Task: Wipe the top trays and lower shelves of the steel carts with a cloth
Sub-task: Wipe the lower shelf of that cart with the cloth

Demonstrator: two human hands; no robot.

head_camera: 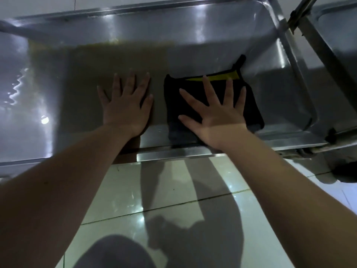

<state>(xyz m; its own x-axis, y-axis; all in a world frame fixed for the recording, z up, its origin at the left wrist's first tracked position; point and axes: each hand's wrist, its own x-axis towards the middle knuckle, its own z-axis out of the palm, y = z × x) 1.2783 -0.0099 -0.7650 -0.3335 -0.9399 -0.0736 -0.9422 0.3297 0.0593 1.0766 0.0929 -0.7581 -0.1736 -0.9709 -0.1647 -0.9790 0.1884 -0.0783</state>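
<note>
A steel cart tray (193, 47) fills the upper half of the head view, with raised walls all round. A dark cloth (173, 97) with a yellow strip along its far edge lies flat on the tray floor near the front right. My right hand (214, 111) presses flat on the cloth, fingers spread and straight. My left hand (127, 103) rests flat on the bare steel just left of the cloth, fingers spread, not touching it.
The cart's upright post and frame (301, 22) rise at the tray's right end. A second steel tray (336, 22) shows at the top right. Glossy floor tiles (173, 190) lie below the tray's front rim, with my knee (116, 252) at the bottom.
</note>
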